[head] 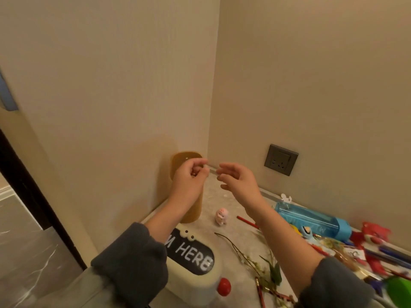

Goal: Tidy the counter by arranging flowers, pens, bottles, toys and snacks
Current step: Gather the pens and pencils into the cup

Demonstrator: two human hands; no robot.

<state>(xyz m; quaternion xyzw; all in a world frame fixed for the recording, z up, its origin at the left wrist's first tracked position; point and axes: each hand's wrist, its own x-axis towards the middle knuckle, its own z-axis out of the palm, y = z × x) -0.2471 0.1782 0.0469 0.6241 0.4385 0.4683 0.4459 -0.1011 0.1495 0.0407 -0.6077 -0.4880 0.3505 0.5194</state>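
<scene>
- My left hand (192,174): fingers curled in toward the palm, tips pressed together; whether they pinch anything small I cannot tell.
- My right hand (236,180): fingers loosely spread and half bent, holding nothing, just beside the left.
- Amber vase (191,210), directly behind my left hand, upright in the bench (222,196) corner; it looks rigid and probably breakable.
- Flower sprig (251,258), at 6 o'clock from my hands, flat on the bench; thin, limp and light, best taken low on the bare stem.
- Pink toy (221,215) stands between sprig and vase, in the carrying path.
- Blue bottle (315,221), red pencil (246,221), pens and snacks (364,250): crowded at 4 o'clock.
- Cream box (195,274) at 7 o'clock.
</scene>
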